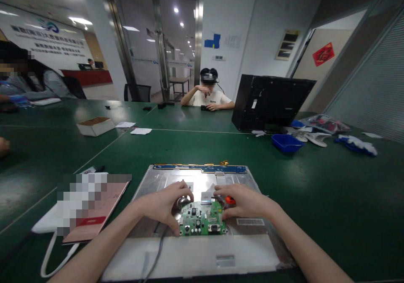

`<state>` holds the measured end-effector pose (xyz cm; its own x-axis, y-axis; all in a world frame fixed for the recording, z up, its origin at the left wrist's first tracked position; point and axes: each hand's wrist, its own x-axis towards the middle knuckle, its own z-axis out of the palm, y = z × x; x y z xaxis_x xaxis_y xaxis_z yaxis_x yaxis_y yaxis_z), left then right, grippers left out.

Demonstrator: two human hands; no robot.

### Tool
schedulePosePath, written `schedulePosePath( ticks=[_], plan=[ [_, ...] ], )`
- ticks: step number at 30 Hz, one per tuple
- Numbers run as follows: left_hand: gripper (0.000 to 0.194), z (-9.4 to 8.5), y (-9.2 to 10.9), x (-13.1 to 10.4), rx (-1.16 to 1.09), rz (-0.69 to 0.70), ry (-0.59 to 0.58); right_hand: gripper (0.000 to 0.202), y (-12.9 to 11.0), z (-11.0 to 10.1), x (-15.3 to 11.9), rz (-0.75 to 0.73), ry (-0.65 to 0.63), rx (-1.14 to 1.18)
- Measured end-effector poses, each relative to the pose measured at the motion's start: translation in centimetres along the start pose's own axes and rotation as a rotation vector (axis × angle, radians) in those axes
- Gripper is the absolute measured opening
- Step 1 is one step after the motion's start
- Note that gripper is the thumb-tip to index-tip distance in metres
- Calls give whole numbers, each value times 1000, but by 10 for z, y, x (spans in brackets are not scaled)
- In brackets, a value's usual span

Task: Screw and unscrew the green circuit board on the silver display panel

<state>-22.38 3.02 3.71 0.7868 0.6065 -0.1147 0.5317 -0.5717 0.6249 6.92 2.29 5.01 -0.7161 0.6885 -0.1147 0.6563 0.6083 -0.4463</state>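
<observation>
A green circuit board point(202, 220) lies on the silvery back of a flat display panel point(189, 255). My left hand point(166, 203) has its thumb at the board's left edge, fingers curled over the upper left corner. At the right edge, my right hand point(241, 201) holds the board between thumb and fingers, beside an orange item point(230, 199). A flat ribbon cable point(206, 195) runs up from the board's top edge. Along the panel's far edge is a narrow blue board point(195, 168). A dark cable point(159, 249) crosses the panel at the left.
Left of the panel are a pink booklet point(94, 218) and white cable point(47, 257). Farther off stand a white box point(96, 126), a blue tray point(286, 143) and a black monitor point(274, 102). People sit across the green table and at the left.
</observation>
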Motion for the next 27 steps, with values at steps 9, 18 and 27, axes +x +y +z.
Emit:
schedulePosePath(
  ticks=[9, 18, 27],
  plan=[
    [33, -9, -7, -2, -56, -81, 174, 40, 15, 0, 3, 190, 283, -257],
    [28, 10, -50, 19, 265, -102, 575, 42, 18, 28, 22, 311, 269, -361],
    [29, 15, -49, 28, 431, -136, 546, 40, 24, 35, 30, 335, 323, -378]
  ],
)
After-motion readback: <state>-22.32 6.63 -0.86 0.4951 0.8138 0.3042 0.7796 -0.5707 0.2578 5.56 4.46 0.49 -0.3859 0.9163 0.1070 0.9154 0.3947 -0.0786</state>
